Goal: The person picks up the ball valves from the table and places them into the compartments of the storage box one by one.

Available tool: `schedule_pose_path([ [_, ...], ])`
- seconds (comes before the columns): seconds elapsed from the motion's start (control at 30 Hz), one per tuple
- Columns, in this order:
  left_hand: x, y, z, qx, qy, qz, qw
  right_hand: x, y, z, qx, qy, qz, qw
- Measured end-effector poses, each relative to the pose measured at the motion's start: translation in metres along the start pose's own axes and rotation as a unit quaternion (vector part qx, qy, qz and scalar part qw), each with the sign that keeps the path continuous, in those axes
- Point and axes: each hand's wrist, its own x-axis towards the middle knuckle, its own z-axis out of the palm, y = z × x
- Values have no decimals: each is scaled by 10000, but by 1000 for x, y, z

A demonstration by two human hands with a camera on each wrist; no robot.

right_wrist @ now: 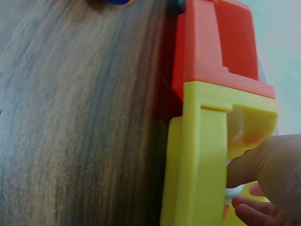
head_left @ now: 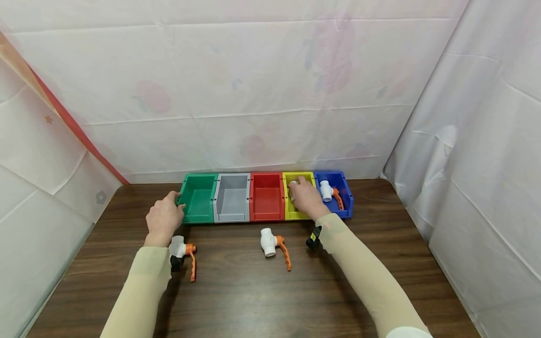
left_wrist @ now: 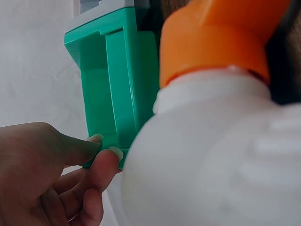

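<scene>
Right hand (head_left: 307,197): the held valve (right_wrist: 233,193) is pinched between thumb and fingers, inside the yellow bin (right_wrist: 210,160).
Left hand (head_left: 164,217): the near end of the green bin (head_left: 199,219) is pinched by thumb and fingertip, well left of the yellow bin.
Setting down: the valve is probably best lowered to the yellow bin's floor before the grip is loosened, its walls being avoided.
Held valve: a white body and a trace of orange are shown; the rest is hidden.
Loose valve (head_left: 268,243): a white body with an orange handle is seen on the surface (head_left: 236,291), in front of the yellow bin, leftward.
</scene>
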Motion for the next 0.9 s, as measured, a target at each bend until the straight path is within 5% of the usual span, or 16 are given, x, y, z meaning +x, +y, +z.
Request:
schedule_pose_path([
  [0.33, -1, -1, 0, -39, 15, 3, 10000, -8, 0, -10, 1197, 116, 266, 9924],
  [0.9, 0, -1, 0, -41, -27, -67, 10000, -30, -7, -17, 1344, 936, -272, 9861],
])
